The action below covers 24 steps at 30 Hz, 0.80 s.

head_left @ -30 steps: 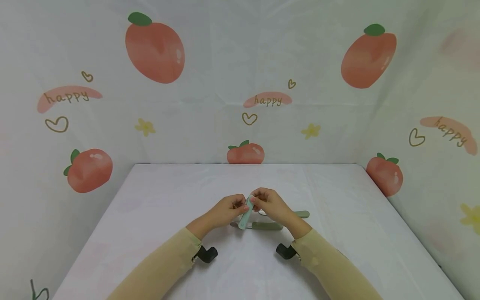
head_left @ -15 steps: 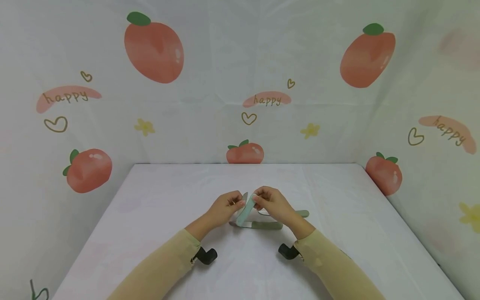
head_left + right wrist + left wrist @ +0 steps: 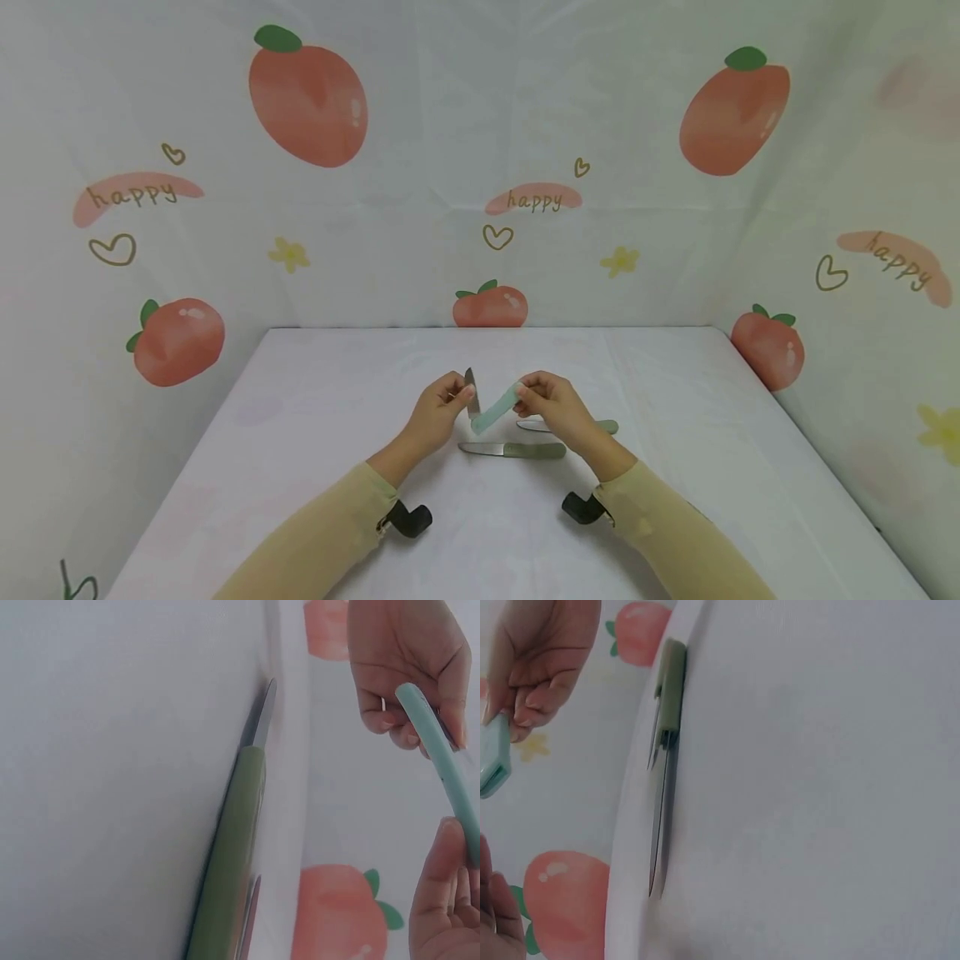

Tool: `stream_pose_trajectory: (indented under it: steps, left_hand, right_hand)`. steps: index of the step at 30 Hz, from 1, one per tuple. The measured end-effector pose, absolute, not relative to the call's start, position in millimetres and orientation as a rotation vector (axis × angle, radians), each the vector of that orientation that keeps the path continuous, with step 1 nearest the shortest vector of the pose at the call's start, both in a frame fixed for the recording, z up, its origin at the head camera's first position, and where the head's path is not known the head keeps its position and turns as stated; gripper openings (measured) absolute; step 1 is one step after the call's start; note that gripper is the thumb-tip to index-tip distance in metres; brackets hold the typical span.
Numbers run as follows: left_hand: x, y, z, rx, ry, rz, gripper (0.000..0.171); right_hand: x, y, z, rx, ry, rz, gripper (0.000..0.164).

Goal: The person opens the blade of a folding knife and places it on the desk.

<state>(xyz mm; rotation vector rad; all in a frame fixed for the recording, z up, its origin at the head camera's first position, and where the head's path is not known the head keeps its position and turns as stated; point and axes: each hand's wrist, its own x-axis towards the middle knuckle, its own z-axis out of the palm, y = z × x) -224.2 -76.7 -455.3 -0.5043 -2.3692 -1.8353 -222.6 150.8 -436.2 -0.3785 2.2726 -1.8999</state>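
Note:
A folding knife is held up in both hands above the table in the head view. Its mint-green handle [image 3: 497, 409] is pinched at the upper end by my right hand [image 3: 553, 404]. My left hand [image 3: 435, 410] pinches the metal blade [image 3: 472, 393] between thumb and fingers. Blade and handle meet low down and spread apart in a V. Seen from the left wrist, the handle end [image 3: 493, 754] has a slot. In the right wrist view the handle [image 3: 435, 742] hides part of the blade.
Two knives with darker green handles lie below the hands: a nearer one [image 3: 534, 451], blade to the left, and a farther one [image 3: 606, 427], partly behind my right hand. The white-covered table [image 3: 337, 367] ends at a fruit-printed cloth backdrop [image 3: 412, 167].
The blade has swung out from the handle, widening the angle between them. My left hand has moved left and up with the blade; my right hand has shifted slightly right with the handle.

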Motion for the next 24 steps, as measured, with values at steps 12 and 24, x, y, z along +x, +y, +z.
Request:
stream_pose_trajectory:
  steps: [12,24]
  left_hand:
    - [-219,-79,-458,-0.212,-2.313,-2.004,0.019]
    - [-222,-98,-452,-0.302,-2.597,-1.932,0.018]
  right_hand:
    - [-221,157,-443,-0.232,2.116,-2.03,0.021]
    - [-222,171,-435,-0.395,2.188,-1.806,0.025]
